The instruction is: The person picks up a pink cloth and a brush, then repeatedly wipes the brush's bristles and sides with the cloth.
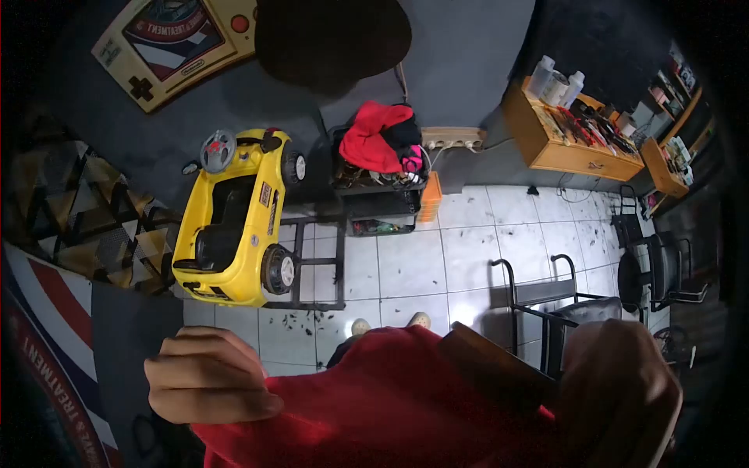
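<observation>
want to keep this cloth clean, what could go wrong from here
If the left hand loosens its grip, the red cloth in front of the person could slip and pick up dark bits from the floor tiles. It might also snag on the brown board beside it. The right hand is in shadow, so its grip is hard to judge.

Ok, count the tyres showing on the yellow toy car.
2: the front tyre, at the steering wheel end of the yellow toy car, and the rear tyre. Any on its other side are hidden.
</observation>
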The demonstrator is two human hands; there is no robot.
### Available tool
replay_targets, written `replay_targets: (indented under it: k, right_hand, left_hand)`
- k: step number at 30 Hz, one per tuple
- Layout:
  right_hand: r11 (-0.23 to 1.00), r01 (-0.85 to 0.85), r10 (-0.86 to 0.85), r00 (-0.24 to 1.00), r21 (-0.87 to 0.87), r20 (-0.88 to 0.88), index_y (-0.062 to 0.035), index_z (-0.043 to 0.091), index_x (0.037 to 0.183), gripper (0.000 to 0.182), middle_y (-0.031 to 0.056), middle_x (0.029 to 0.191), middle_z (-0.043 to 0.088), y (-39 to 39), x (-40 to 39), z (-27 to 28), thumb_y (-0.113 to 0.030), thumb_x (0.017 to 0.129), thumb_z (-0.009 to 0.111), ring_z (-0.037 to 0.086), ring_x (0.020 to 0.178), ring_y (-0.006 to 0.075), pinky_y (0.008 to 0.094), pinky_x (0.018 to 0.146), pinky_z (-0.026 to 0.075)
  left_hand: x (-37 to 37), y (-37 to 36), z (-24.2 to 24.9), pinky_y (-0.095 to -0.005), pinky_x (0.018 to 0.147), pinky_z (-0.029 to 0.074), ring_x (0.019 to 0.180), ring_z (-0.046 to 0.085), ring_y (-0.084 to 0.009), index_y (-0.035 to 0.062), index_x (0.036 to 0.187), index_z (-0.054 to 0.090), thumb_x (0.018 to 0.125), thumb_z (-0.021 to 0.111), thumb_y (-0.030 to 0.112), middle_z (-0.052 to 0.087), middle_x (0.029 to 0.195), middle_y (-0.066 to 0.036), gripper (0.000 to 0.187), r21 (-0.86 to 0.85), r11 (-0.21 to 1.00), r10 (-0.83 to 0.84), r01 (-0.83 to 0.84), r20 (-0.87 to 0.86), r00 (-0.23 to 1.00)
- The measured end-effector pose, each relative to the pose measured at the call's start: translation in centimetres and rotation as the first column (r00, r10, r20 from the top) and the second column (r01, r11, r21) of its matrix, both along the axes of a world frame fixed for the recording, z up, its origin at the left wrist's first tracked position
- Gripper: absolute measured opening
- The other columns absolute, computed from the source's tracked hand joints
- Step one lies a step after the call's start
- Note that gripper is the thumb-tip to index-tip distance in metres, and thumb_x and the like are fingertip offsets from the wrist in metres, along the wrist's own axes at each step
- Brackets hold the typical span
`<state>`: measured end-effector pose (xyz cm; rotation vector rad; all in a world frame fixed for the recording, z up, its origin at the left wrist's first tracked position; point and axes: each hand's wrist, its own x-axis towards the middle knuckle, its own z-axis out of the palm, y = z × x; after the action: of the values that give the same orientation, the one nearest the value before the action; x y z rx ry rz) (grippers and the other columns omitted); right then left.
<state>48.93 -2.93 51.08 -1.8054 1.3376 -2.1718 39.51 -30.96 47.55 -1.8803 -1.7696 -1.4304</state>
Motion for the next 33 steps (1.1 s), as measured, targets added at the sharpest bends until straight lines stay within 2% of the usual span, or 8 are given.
replay_targets:
  k: [5, 6, 10, 15, 21, 24, 28, 33]
  right_hand:
    - [0.997, 0.079, -0.08, 0.995, 0.021, 0.062, -0.0082, 0.066, 0.096, 0.038, 0.0, 0.061, 0.061, -0.7, 2.7, -1.1, -0.031, 0.096, 0.036, 0.051, 0.041, 0.0033, 0.0184, 0.03, 0.035]
    - [0.996, 0.094, -0.094, 0.994, 0.012, 0.062, -0.0081, 0.066, 0.096, 0.038, 0.0, 0.061, 0.061, -0.7, 3.0, -1.3, -0.031, 0.096, 0.036, 0.051, 0.041, 0.0037, 0.0186, 0.03, 0.035]
    - [0.942, 0.28, -0.279, 0.96, -0.182, 0.033, -0.0076, 0.065, 0.098, 0.037, 0.0005, 0.06, 0.06, -2.7, 2.4, -2.0, -0.03, 0.096, 0.036, 0.051, 0.041, 0.0047, 0.019, 0.03, 0.035]
    - [0.949, 0.277, -0.275, 0.961, -0.148, 0.035, -0.0063, 0.064, 0.099, 0.032, 0.0019, 0.062, 0.06, -3.1, 2.5, -2.3, -0.027, 0.093, 0.04, 0.053, 0.044, 0.0068, 0.0207, 0.034, 0.036]
    - [0.945, 0.32, -0.319, 0.947, -0.073, 0.032, -0.0048, 0.062, 0.1, 0.027, 0.0036, 0.065, 0.061, -4.0, 2.7, -2.2, -0.023, 0.089, 0.045, 0.055, 0.048, 0.0094, 0.0228, 0.038, 0.039]
    - [0.929, 0.37, -0.37, 0.928, 0.02, 0.038, -0.004, 0.062, 0.1, 0.026, 0.0044, 0.067, 0.061, -4.8, 2.5, -2.8, -0.021, 0.087, 0.048, 0.056, 0.049, 0.0107, 0.0239, 0.04, 0.04]
    - [0.845, 0.463, -0.484, 0.875, 0.268, 0.011, -0.003, 0.061, 0.101, 0.024, 0.0055, 0.069, 0.061, -4.0, 2.5, -4.1, -0.019, 0.085, 0.051, 0.057, 0.052, 0.0123, 0.0253, 0.042, 0.041]
    - [0.451, 0.535, -0.639, 0.753, 0.714, -0.161, -0.0017, 0.06, 0.101, 0.025, 0.0069, 0.071, 0.062, -3.7, 2.0, -6.3, -0.016, 0.082, 0.055, 0.059, 0.055, 0.0145, 0.027, 0.046, 0.043]
  left_hand:
    - [0.1, -0.6, -0.8, -0.0215, 0.044, 0.047, 0.049, 0.055, -0.0141, -0.003, 0.079, 0.067, 0.067, 0.064, 0.005, 0.057, 0.06, -0.006, 0.015, 0.048, 0.997, 0.053, -0.054, 0.017, 0.998]
    - [-0.2, -1.1, -0.6, -0.0216, 0.045, 0.047, 0.051, 0.056, -0.0144, -0.0023, 0.081, 0.068, 0.069, 0.063, 0.007, 0.057, 0.062, -0.005, 0.016, -0.002, 1.0, 0.004, -0.004, 0.016, 1.0]
    - [-0.1, -1.9, -0.6, -0.0223, 0.048, 0.048, 0.052, 0.057, -0.0147, -0.0016, 0.084, 0.067, 0.068, 0.064, 0.007, 0.057, 0.065, -0.005, 0.018, -0.047, 0.998, 0.037, -0.036, 0.031, 0.999]
    - [-0.2, -2.8, -0.4, -0.0235, 0.051, 0.049, 0.056, 0.058, -0.0157, -0.001, 0.085, 0.068, 0.068, 0.064, 0.006, 0.058, 0.068, -0.006, 0.019, -0.121, 0.993, 0.02, -0.017, 0.022, 1.0]
    - [-0.1, -3.5, -0.8, -0.0245, 0.052, 0.049, 0.058, 0.059, -0.0165, -0.0012, 0.085, 0.068, 0.067, 0.065, 0.004, 0.058, 0.069, -0.007, 0.019, -0.101, 0.994, -0.027, 0.032, 0.044, 0.999]
    - [-0.2, -3.9, -1.5, -0.0252, 0.053, 0.049, 0.058, 0.059, -0.0174, -0.0016, 0.085, 0.067, 0.068, 0.065, 0.003, 0.059, 0.071, -0.007, 0.018, -0.035, 0.999, -0.002, 0.004, 0.078, 0.997]
    - [-0.5, -4.8, -0.8, -0.0263, 0.054, 0.05, 0.059, 0.06, -0.0186, -0.0026, 0.086, 0.067, 0.069, 0.064, 0.003, 0.059, 0.073, -0.008, 0.018, -0.141, 0.989, -0.023, 0.036, 0.091, 0.996]
    - [-0.7, -5.8, -1.1, -0.0263, 0.053, 0.049, 0.057, 0.059, -0.0182, -0.0021, 0.084, 0.067, 0.074, 0.061, 0.009, 0.059, 0.071, -0.008, 0.016, -0.14, 0.989, -0.033, 0.046, 0.093, 0.995]
